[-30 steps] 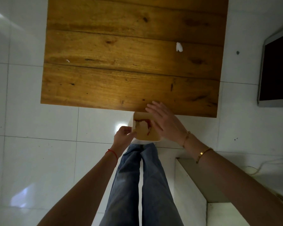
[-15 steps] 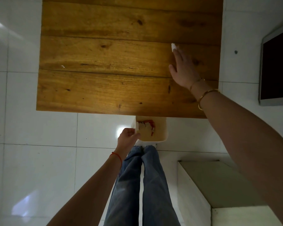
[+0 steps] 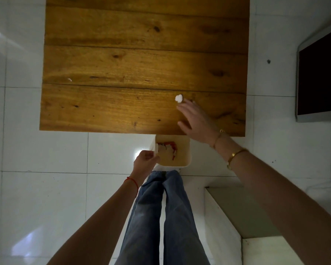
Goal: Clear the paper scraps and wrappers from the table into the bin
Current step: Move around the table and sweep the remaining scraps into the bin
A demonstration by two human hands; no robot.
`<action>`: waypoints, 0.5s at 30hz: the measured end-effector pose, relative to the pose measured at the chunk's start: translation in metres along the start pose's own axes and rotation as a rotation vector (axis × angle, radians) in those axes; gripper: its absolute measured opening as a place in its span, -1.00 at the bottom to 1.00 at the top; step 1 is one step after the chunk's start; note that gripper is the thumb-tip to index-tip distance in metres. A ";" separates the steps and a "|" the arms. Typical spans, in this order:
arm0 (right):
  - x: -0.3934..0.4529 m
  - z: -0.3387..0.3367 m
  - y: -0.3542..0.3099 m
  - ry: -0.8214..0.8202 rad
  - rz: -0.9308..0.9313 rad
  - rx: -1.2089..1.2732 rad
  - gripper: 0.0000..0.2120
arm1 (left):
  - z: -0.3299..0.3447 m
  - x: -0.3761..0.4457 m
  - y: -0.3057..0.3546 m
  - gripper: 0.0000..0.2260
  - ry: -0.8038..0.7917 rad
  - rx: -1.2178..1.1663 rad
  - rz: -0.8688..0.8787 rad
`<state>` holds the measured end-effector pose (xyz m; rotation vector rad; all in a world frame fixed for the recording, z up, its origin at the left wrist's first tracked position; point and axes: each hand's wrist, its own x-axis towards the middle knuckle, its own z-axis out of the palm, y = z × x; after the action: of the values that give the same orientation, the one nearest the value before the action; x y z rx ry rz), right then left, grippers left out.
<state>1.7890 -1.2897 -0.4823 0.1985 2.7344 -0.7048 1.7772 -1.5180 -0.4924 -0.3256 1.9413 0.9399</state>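
Your left hand (image 3: 144, 161) is gripping the bin (image 3: 187, 161) rim; your right hand (image 3: 197, 121), fingers spread, is touching the white paper scrap (image 3: 178, 98) on the table (image 3: 122, 73).

We note the paper wad (image 3: 178, 98) on the tabletop (image 3: 122, 64), right of centre, touching our right hand's fingertips (image 3: 183, 104). A small scrap (image 3: 70, 79) lies far left. The bin (image 3: 187, 155) sits below the tabletop's near edge, wrappers (image 3: 168, 147) inside, left hand (image 3: 144, 160) at its rim.
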 end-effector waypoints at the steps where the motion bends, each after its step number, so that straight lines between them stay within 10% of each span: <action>1: -0.013 0.008 -0.006 -0.018 0.002 0.010 -0.49 | 0.000 -0.001 -0.001 -0.90 0.000 0.009 -0.007; 15: 0.021 0.002 -0.007 0.002 0.020 -0.026 -0.47 | 0.001 -0.005 -0.006 -0.78 0.015 0.017 -0.049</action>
<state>1.7681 -1.2959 -0.4876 0.2207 2.7378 -0.6636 1.7836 -1.5221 -0.4911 -0.3697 1.9454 0.8917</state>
